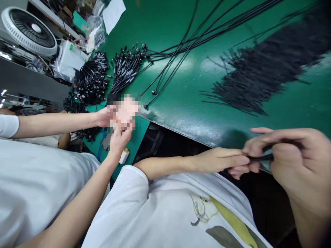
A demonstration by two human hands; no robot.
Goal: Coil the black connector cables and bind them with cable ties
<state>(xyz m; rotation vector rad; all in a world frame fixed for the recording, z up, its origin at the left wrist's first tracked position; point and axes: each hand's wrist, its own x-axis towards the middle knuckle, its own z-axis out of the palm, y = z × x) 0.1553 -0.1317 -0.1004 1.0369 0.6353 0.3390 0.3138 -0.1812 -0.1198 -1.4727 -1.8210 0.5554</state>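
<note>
Near the table's front edge, my left hand (235, 162) is closed on a short black cable piece (263, 158). My right hand (297, 151), at the right side and partly blurred, wraps round the same piece just beside it. Only a short dark stretch shows between the two hands; the rest is hidden by the fingers. Beyond them on the green table (181, 100) lies a large pile of thin black cable pieces (266, 65). Several long black cables (181, 48) stretch across the table, two with small connectors at their near ends.
At the left, a co-worker's two hands (120, 134) are over the table, partly pixelated. Bundles of black cables with connectors (126, 69) lie beyond them. A white fan (31, 29), a white paper (113, 13), plastic bags and a white plug (124, 156) are also there.
</note>
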